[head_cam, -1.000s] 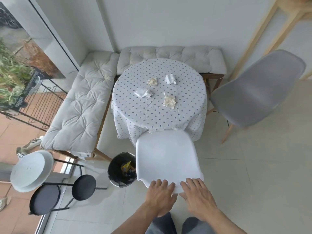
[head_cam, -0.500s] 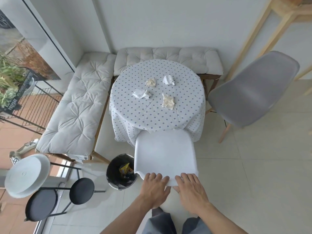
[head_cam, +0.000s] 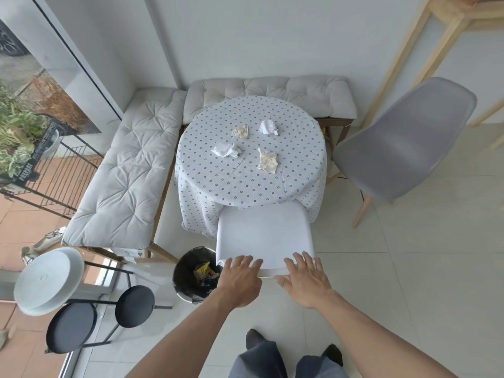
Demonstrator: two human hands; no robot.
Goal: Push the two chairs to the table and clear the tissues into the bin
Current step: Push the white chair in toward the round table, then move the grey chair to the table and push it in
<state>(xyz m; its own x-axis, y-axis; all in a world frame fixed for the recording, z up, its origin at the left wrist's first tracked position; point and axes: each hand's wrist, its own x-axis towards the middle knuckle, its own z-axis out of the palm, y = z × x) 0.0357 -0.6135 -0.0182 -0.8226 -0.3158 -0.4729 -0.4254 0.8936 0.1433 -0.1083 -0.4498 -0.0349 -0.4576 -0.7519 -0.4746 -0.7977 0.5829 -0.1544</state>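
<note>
This looks like a small dining nook in a home or a café corner. A round table [head_cam: 251, 170] under a dotted cloth stands in the corner, with a cushioned bench [head_cam: 128, 170] running along two walls. A white chair [head_cam: 264, 233] and a grey chair [head_cam: 403, 143] stand on the pale tiled floor [head_cam: 409, 268]. A glass door [head_cam: 41, 85] opens onto a terrace with plants [head_cam: 13, 137].

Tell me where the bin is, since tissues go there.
In the head view, the bin stands on the floor, lower centre-left, beside the white chair and the left hand.
</note>
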